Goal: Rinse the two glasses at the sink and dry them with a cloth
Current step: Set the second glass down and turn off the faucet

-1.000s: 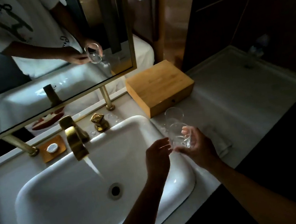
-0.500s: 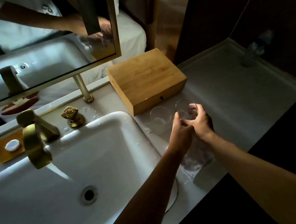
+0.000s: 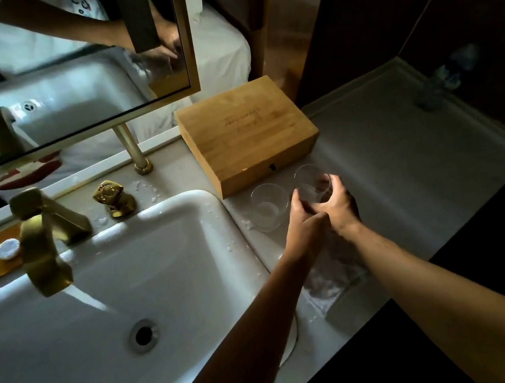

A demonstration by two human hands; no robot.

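Two clear glasses stand side by side on the counter, right of the white sink (image 3: 181, 209) and just in front of a wooden box. My right hand (image 3: 337, 204) is wrapped around the right glass (image 3: 311, 182), which rests on the counter. My left hand (image 3: 303, 219) touches the same glass from the left, its fingers curled against it. The left glass (image 3: 268, 205) stands free. A pale cloth (image 3: 331, 281) lies on the counter under my forearms, partly hidden by them. Water runs from the brass tap (image 3: 43, 257) into the basin.
The wooden box (image 3: 245, 133) sits at the back of the grey counter (image 3: 406, 167). A brass knob (image 3: 113, 197) and a mirror post (image 3: 136, 153) stand behind the sink, with a small soap on a tray (image 3: 5, 250) at the left. The mirror (image 3: 60, 72) hangs above.
The glass went from being held above the sink's right rim down onto the counter beside the other glass. Both hands followed it to the right and stay on it.
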